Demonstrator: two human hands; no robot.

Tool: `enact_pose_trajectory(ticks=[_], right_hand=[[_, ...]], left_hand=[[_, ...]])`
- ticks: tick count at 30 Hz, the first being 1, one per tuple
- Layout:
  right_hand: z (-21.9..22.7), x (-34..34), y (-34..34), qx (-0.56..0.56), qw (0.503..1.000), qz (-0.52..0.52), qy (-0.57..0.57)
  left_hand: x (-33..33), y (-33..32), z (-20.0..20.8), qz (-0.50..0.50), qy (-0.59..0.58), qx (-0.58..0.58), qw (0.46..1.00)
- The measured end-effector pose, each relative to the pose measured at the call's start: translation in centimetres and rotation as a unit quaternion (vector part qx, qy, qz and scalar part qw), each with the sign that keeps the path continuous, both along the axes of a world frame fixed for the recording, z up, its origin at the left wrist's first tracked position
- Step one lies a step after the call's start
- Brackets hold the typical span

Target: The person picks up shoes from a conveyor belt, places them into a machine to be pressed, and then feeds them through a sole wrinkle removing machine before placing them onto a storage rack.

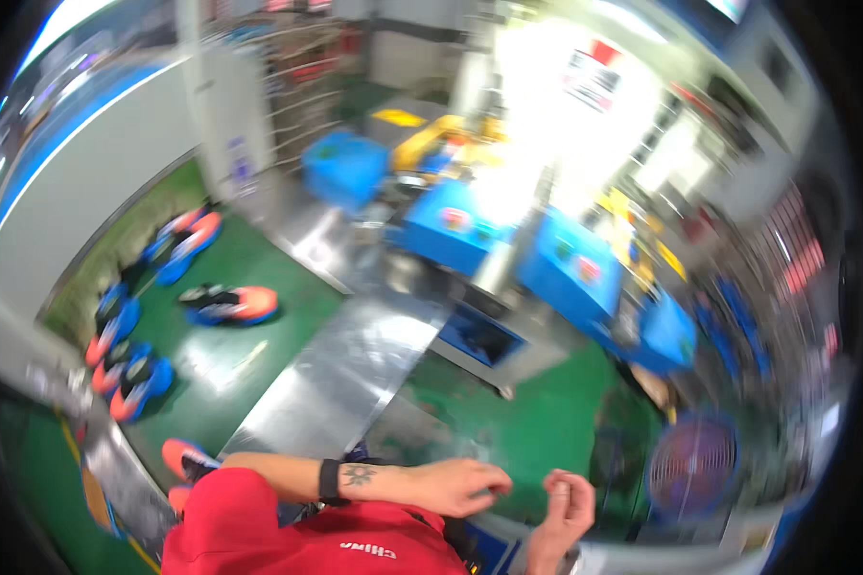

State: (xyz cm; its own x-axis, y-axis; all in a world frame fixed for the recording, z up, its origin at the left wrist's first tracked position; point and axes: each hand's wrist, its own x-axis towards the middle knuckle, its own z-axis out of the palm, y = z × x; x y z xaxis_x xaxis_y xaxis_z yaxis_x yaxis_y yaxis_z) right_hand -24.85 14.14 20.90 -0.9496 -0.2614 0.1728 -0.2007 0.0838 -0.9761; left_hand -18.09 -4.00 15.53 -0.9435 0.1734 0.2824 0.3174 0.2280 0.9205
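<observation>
Red shirt (336, 548) (white lettering (367, 550)), blue-and-orange shoes (228, 305), green floor (547, 407)

The left forearm (393, 484) crosses the torso (307, 541), left hand (468, 488) loosely curled near the half-curled right hand (570, 508).

Upper garment: red short-sleeved shirt (316, 541), white lettering (367, 550) printed across it. Left forearm carries a plain black wristband (330, 481); whether it is a watch cannot be determined. Between wristband and left hand (470, 489): dark tattoo (359, 474), rayed, sun- or flower-shaped. Right hand (570, 513) is bare.
</observation>
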Motion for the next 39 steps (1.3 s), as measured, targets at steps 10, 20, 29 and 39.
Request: enact_pose_trajectory(ticks=[10, 20, 29, 39], right_hand=[[-18.7, 10.1, -52.2, 0.247, 0.688, 0.624, 0.275], [-27.4, 20.0, -70.2, 0.322, 0.620, 0.652, 0.296], [-17.7, 15.8, -51.4, 0.306, 0.597, 0.726, -0.152], [-1.2, 6.4, -45.4, -0.152, 0.466, 0.820, 0.297]], left_hand=[[36.3, -13.7, -10.2, 0.878, -0.343, 0.062, 0.329], [35.3, -8.9, -11.1, 0.865, -0.387, 0.124, 0.294], [34.3, -7.7, -11.4, 0.915, -0.312, 0.127, 0.221], [25.8, -13.5, -4.2, 0.536, 0.030, 0.540, 0.648]])
